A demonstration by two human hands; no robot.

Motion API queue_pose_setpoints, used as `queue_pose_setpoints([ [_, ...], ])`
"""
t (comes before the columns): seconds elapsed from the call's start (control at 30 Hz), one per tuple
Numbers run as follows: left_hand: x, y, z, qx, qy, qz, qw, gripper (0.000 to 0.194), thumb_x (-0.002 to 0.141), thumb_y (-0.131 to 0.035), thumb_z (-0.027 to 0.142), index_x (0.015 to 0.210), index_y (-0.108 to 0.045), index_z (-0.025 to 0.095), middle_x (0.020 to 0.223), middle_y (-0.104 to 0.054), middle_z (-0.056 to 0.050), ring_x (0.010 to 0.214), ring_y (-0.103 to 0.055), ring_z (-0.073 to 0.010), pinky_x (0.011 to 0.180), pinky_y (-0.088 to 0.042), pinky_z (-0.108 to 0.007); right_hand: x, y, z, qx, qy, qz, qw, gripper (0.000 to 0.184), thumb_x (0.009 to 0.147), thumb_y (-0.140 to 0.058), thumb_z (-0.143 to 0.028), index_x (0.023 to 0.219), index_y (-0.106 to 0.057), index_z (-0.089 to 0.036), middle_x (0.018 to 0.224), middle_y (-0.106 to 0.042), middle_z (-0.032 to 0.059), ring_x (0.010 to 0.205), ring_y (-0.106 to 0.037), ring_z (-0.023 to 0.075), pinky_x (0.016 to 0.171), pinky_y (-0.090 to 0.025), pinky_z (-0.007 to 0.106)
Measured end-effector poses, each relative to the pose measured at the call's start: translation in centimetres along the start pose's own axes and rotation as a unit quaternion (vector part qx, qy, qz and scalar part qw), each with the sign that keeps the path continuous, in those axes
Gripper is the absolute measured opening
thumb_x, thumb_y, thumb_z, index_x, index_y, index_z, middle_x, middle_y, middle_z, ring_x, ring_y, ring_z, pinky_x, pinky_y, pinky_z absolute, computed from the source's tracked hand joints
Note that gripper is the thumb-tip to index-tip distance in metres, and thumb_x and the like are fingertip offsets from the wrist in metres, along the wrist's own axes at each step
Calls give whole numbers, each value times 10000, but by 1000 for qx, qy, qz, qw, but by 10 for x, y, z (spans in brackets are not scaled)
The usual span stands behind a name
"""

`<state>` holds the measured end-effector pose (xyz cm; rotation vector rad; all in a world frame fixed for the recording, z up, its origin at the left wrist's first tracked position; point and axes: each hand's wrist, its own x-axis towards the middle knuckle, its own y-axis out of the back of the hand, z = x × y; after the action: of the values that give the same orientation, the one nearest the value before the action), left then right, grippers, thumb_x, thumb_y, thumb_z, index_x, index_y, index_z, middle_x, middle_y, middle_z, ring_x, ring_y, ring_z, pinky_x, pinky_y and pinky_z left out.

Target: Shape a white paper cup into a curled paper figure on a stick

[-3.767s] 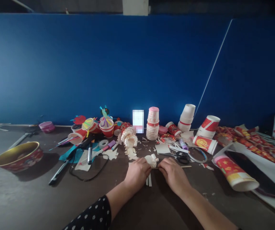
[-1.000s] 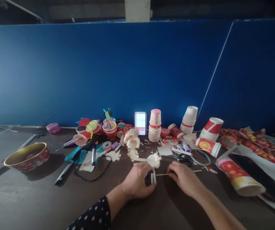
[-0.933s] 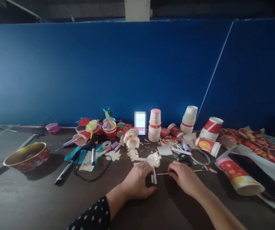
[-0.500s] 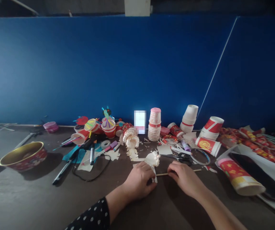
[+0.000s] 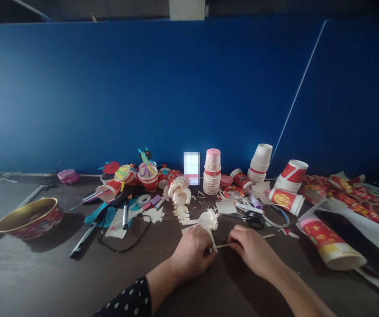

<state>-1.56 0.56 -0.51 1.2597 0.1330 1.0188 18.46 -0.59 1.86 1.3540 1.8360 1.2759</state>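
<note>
My left hand [image 5: 193,250] is closed over a white paper strip [image 5: 213,240], with fingertips pinched at its lower end. A thin wooden stick [image 5: 222,246] runs from that paper into my right hand [image 5: 251,245], whose fingers are closed on it. The stick's far end sticks out beyond the right hand. Its left tip lies at the paper beside my left fingertips, where the contact is too small to make out. Just behind my left hand lies a white cut-paper piece with curled edges [image 5: 209,219].
Scissors [image 5: 254,219], a glue stick [image 5: 255,200] and paper scraps lie behind my right hand. Stacked paper cups [image 5: 212,174] stand further back. At right are a tipped red cup [image 5: 331,244] and a dark phone [image 5: 347,237]. A gold-lined bowl [image 5: 29,220] stands left, near markers [image 5: 86,237].
The stick's left end has tilted lower, toward the front edge of the paper. My right hand has shifted slightly left and down, and the left hand has barely moved.
</note>
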Motion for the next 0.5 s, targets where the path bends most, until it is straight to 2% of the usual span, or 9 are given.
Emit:
queue_pose_setpoints([
  [0.13,0,1,1,3,10,-9,1000,60,696,-630,190,732,-588,166,725,-589,-23,728,-511,-165,683,-380,-265,0,0,-4,0,4,-9,1000,139,775,-472,-129,714,-568,-209,786,-582,10,751,-549,151,644,-345,242],
  [0.33,1,-3,0,4,-8,-8,1000,61,732,-581,179,672,-586,173,714,-589,-23,748,-519,-168,698,-376,-272,1,0,-8,-3,3,-17,1000,152,773,-465,-119,732,-584,-205,798,-590,18,758,-553,153,646,-350,242],
  [0.5,1,-4,3,-26,32,-9,999,104,725,-575,157,621,-569,159,699,-587,-29,733,-520,-162,680,-377,-257,0,0,-7,15,11,-15,1000,146,770,-471,-125,716,-578,-208,780,-585,9,749,-550,151,642,-348,241],
])
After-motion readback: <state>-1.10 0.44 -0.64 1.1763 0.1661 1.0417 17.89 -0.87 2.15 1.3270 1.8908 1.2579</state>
